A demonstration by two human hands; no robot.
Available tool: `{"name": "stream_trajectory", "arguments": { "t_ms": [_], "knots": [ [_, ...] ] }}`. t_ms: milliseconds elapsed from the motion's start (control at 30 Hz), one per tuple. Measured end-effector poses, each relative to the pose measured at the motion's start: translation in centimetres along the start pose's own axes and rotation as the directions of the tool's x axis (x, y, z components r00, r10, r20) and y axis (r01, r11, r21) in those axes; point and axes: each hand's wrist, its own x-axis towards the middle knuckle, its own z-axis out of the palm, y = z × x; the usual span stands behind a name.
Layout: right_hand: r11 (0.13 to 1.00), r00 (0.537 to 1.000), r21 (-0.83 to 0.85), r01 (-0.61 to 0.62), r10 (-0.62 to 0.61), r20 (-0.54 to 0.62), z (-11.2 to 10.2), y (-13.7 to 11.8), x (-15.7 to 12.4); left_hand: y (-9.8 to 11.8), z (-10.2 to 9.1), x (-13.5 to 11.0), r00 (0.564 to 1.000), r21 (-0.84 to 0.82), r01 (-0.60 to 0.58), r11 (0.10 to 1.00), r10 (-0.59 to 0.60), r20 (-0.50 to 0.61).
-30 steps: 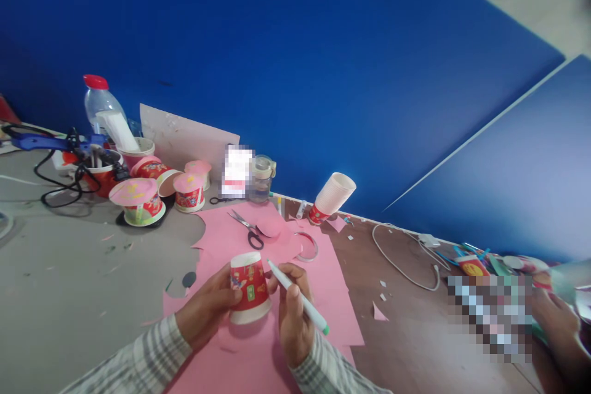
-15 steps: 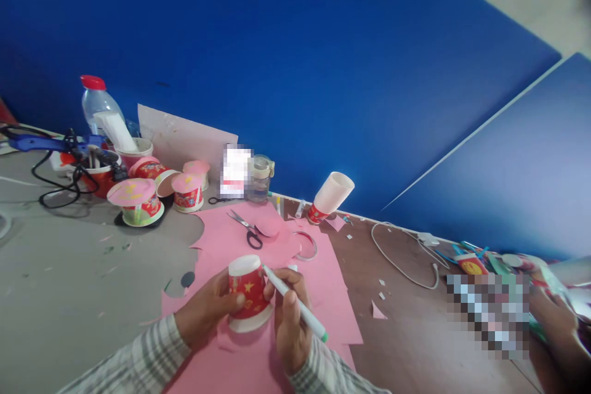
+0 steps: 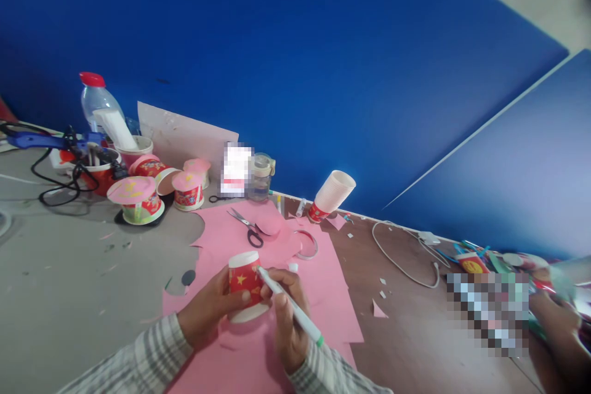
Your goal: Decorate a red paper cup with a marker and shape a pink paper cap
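My left hand is closed round the side of a red and white paper cup, which is turned upside down and tilted a little above the pink paper. A yellow star shows on the cup's red band. Between the fingers and thumb of my right hand is a white marker with a green end. The marker's tip meets the upper right side of the cup, though any mark there is too small to make out. Black-handled scissors lie open on the paper beyond, beside a tape roll.
Decorated cups with pink tops stand at left, near a plastic bottle and a blue glue gun. A glass jar and leaning stacked cups line the blue partition. Another person's hand is at far right.
The marker has shifted slightly left and its tip now sits against the cup. The cup has turned a little in my left hand, bringing its star further left.
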Motion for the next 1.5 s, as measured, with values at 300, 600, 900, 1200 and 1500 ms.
{"name": "stream_trajectory", "arguments": {
  "t_ms": [300, 600, 900, 1200, 1500],
  "knots": [
    [0.996, 0.999, -0.08, 0.025, -0.021, 0.048, -0.19, 0.3, 0.51, 0.25, 0.41, -0.25, 0.999, -0.006, 0.023, 1.0, -0.023, -0.033],
    [0.996, 0.996, -0.069, 0.055, -0.05, 0.075, -0.15, 0.17, 0.47, 0.12, 0.26, -0.25, 1.0, 0.027, 0.001, 1.0, -0.001, -0.011],
    [0.995, 0.997, -0.086, 0.041, -0.035, 0.066, 0.03, 0.44, 0.64, -0.15, 0.21, -0.17, 1.0, 0.037, 0.003, 0.999, -0.002, -0.031],
    [0.998, 0.998, -0.042, 0.042, -0.04, 0.047, -0.41, 0.74, 0.62, -0.21, 0.13, -0.19, 1.0, 0.027, -0.008, 1.0, 0.008, -0.012],
    [0.995, 0.999, -0.102, 0.008, -0.005, 0.032, -0.38, 0.63, 0.77, 0.03, 0.42, -0.27, 1.0, 0.019, 0.002, 1.0, -0.002, 0.0]
  ]
}}
